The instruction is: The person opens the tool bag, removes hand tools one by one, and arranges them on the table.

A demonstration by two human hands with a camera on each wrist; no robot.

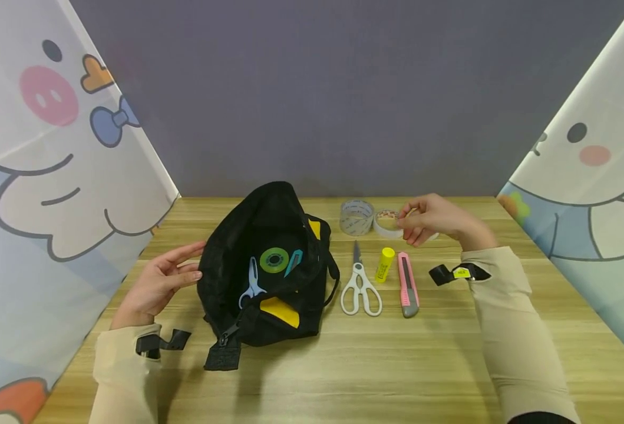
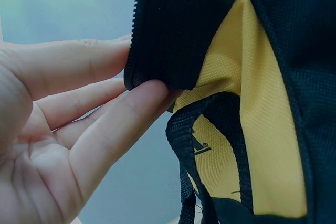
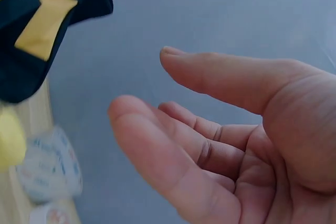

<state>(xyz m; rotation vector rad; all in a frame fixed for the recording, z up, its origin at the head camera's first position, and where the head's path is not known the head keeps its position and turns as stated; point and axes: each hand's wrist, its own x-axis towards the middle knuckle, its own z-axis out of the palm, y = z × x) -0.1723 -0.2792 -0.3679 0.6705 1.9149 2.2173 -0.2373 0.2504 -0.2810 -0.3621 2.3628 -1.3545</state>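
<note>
A black bag (image 1: 221, 259) with yellow panels stands with its mouth wide, zipper along the rim. My left hand (image 1: 165, 280) pinches the bag's left edge between thumb and fingers; the left wrist view shows the zippered edge (image 2: 157, 35) between them. Inside lie light blue scissors (image 1: 253, 280), a green tape roll (image 1: 265, 260) and a teal cutter (image 1: 294, 261). My right hand (image 1: 433, 221), fingers loosely bent and holding nothing, hovers by a white tape roll (image 1: 388, 231), overlapping its right side in the head view. A further white thing is mostly hidden beneath that hand.
A clear tape roll (image 1: 356, 218) stands left of the white one. In front of them lie white-handled scissors (image 1: 361, 285), a yellow glue stick (image 1: 385, 265) and a pink box cutter (image 1: 408, 285). A grey wall (image 1: 312, 106) rises behind the wooden table (image 1: 396, 371).
</note>
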